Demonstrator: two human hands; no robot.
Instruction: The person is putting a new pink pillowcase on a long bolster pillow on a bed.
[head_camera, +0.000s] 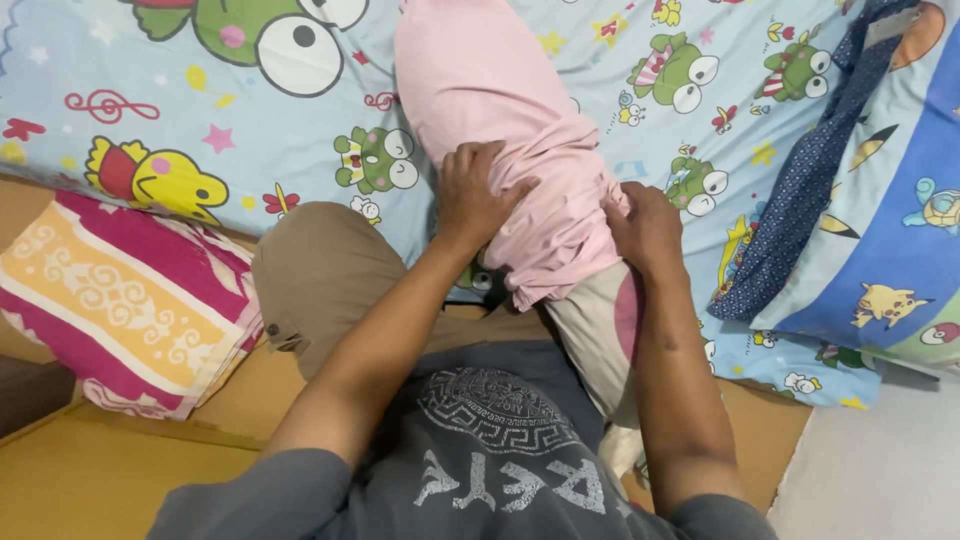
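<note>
A long pillow (600, 330) lies on the bed (120, 60), its near end toward the person, most of it inside a pink cover (490, 110). The left hand (470, 195) grips bunched cover fabric on the pillow's left side; the right hand (645, 230) clutches the cover's edge on its right. Left of the pillow lies a striped cushion (120, 300); right of it, a blue pillow (890, 220).

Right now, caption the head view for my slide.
Both hands, left hand and right hand, grip a pink pillowcase bunched over a pillow.
</note>
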